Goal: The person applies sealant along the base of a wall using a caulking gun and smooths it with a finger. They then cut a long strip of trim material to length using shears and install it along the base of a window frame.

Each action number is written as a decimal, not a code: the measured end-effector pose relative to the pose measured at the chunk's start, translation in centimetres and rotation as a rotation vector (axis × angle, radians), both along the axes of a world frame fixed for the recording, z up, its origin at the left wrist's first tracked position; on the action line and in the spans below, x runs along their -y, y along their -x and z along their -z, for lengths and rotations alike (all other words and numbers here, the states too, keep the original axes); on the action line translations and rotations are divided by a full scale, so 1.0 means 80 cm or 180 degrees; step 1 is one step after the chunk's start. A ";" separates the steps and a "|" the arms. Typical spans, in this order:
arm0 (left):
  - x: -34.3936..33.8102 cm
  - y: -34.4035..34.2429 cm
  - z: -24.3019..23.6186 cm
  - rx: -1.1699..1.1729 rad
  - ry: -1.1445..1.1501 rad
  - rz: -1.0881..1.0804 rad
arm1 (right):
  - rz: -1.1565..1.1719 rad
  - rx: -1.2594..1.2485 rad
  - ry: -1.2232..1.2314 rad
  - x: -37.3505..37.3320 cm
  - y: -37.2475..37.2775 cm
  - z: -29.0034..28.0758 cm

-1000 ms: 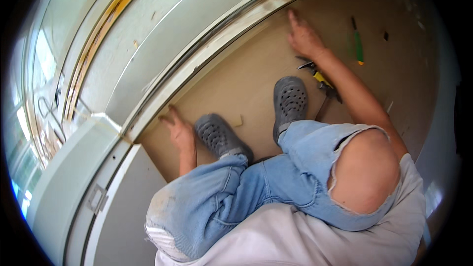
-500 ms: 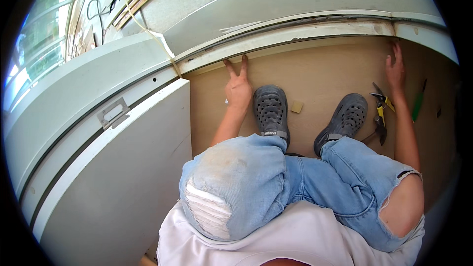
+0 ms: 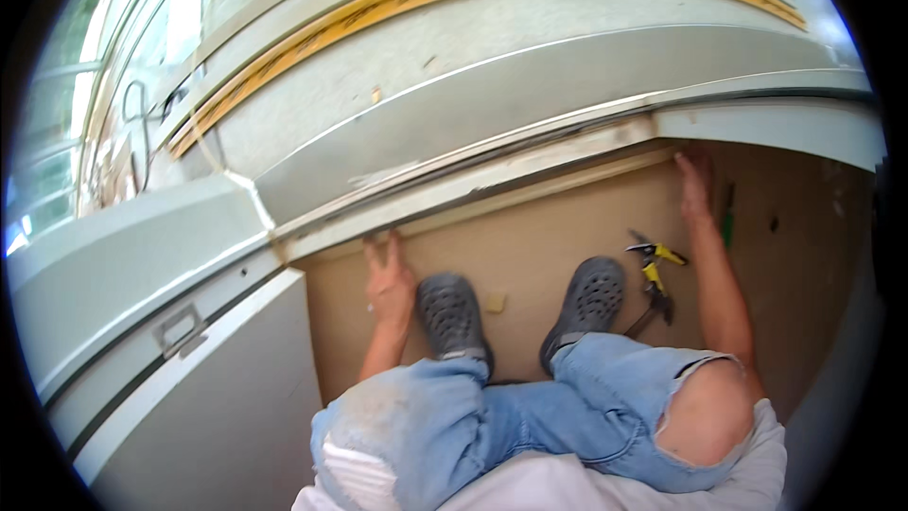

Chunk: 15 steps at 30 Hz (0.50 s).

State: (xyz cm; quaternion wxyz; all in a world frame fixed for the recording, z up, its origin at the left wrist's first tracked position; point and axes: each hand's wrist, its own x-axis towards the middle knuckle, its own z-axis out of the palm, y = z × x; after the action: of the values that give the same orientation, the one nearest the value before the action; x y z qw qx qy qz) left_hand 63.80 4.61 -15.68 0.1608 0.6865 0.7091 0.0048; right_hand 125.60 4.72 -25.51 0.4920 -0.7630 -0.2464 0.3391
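Even pressure best suits the pale strip (image 3: 541,193) at the far edge of the brown floor (image 3: 530,251), left hand (image 3: 390,288) with grip spread, clasping nothing, right hand (image 3: 697,189) with grip too blurred to tell

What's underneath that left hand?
Brown floor surface shows around the left hand, with a pale strip near its fingertips. Whatever lies right under the palm is covered, so I can't tell.

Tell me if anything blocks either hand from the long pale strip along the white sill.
Nothing visible does: the left hand and right hand are both right at the long, pale, wood-like strip. The yellow-and-black metal tools lie beside the right forearm, out of the way.
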 end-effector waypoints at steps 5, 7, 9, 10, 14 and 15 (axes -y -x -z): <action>-0.017 0.004 -0.027 0.0076 -0.0632 0.0582 | 0.0380 -0.2071 -0.0796 0.016 0.035 -0.138; -0.036 0.003 -0.031 0.0247 -0.0579 0.0913 | 0.0560 -0.2230 -0.1049 0.040 0.030 -0.159; -0.053 -0.009 -0.052 0.0443 -0.0386 0.1281 | 0.0790 -0.2229 -0.1347 0.058 0.016 -0.194; -0.059 -0.021 -0.066 0.0586 -0.0519 0.1426 | 0.0628 -0.2422 -0.1733 0.068 0.010 -0.213; -0.062 -0.015 -0.120 0.0888 -0.0455 0.1424 | -0.0996 -0.2929 -0.3030 0.045 0.023 -0.349; -0.064 -0.011 -0.131 0.0944 -0.0437 0.1443 | -0.1613 -0.2995 -0.3275 0.032 0.040 -0.378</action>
State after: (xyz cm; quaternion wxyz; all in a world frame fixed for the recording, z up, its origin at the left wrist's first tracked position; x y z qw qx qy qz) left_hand 64.72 9.74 -5.21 0.2130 0.8287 0.5042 0.1172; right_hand 122.41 2.20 4.75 0.7476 -0.1299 -0.3058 0.5750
